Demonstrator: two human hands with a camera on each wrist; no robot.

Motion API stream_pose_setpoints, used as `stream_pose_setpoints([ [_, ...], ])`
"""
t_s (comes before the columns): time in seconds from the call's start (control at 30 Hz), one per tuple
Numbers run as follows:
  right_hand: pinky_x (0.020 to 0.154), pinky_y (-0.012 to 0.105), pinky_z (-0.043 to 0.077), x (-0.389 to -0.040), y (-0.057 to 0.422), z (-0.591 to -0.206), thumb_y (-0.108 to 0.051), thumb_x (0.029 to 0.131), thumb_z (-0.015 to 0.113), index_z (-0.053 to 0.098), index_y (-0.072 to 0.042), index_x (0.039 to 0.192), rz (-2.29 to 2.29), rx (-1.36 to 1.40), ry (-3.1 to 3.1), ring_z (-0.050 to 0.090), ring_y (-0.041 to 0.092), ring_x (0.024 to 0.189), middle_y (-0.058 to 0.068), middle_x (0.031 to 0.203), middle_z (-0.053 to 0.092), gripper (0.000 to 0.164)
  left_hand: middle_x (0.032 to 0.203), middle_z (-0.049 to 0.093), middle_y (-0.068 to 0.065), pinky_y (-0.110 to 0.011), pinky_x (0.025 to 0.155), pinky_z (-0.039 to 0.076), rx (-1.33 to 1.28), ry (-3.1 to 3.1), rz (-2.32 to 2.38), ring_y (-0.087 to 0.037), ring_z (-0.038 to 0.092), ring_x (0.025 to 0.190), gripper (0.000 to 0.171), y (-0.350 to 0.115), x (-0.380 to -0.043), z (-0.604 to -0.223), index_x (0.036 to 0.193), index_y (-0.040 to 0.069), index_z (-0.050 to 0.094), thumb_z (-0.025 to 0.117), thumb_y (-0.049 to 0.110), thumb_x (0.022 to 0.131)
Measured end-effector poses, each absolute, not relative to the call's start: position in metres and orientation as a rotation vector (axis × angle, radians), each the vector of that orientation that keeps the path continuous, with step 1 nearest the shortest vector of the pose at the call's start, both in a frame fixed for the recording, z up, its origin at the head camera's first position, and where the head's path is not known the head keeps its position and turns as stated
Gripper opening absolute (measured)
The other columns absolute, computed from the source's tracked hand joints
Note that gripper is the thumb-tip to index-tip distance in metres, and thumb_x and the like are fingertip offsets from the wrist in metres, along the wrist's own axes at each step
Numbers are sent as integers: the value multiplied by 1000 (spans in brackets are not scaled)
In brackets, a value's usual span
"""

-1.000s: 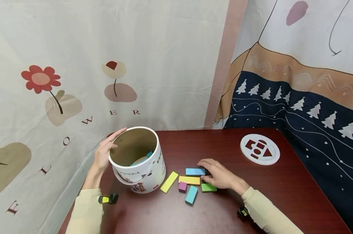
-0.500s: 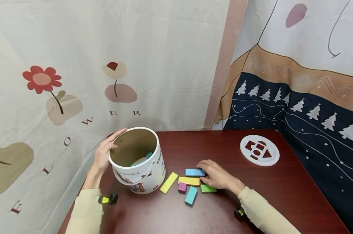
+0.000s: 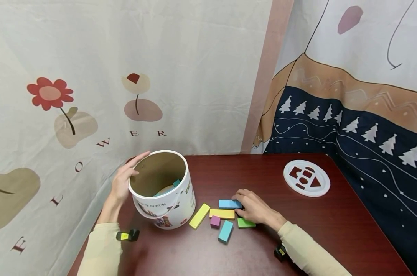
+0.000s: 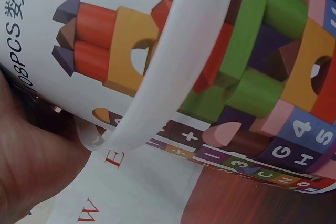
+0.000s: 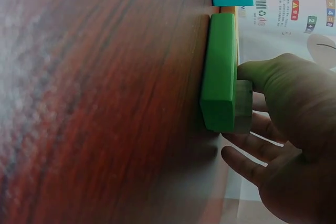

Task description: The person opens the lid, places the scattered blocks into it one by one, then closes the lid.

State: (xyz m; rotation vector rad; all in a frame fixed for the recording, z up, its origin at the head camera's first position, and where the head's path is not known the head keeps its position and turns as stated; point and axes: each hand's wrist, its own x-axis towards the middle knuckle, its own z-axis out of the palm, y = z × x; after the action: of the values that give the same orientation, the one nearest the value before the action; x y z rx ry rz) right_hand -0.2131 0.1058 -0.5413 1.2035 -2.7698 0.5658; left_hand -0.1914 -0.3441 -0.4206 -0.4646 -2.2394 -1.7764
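Observation:
At the table's left stands a white lidded-style bucket (image 3: 191,191), upright and open at the top, with a few blocks (image 3: 165,189) visible inside. My left hand (image 3: 120,182) grips its left rim, one digit reaching over the edge. Right of the bucket, my right hand (image 3: 258,209) pinches the right end of a flat blue block (image 3: 227,204), thumb on the near side and fingers on the far side. A green block (image 5: 219,66) lies just below that hand. Beside it are an orange-yellow block (image 3: 222,214), a small purple block (image 3: 215,221) and a light-blue block (image 3: 225,232).
A yellow block (image 3: 199,216) lies slanted between the bucket and the other blocks. At the back right lies a white round lid (image 3: 306,178) with shaped cut-outs. Printed curtains hang behind and to the right of the brown table (image 3: 263,168). The bucket's handle (image 4: 178,51) hangs down in front.
The right hand has shifted slightly left at the blue block. The orange-yellow block has slid a little to the left. The left hand and bucket stay in place.

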Motion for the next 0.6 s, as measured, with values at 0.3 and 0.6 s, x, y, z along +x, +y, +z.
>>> stream_pose_setpoints([
  [0.3,83,32,55,-214,105,-543,-24,90,77,75,-11,118,535,1205,-2764,55,10,96,-1,109,65,31,152,51,-16,-22,103,42,-451,-2247,-1772,-30,49,132,69,-345,-191,-421,151,-3,51,27,-15,88],
  [0.6,81,30,55,-214,107,-546,-21,88,78,75,-9,115,576,1197,-2696,53,8,96,-2,107,64,30,152,51,-16,-22,103,42,-448,-2251,-1771,-31,49,132,69,-345,-192,-421,151,-3,51,27,-14,88],
])
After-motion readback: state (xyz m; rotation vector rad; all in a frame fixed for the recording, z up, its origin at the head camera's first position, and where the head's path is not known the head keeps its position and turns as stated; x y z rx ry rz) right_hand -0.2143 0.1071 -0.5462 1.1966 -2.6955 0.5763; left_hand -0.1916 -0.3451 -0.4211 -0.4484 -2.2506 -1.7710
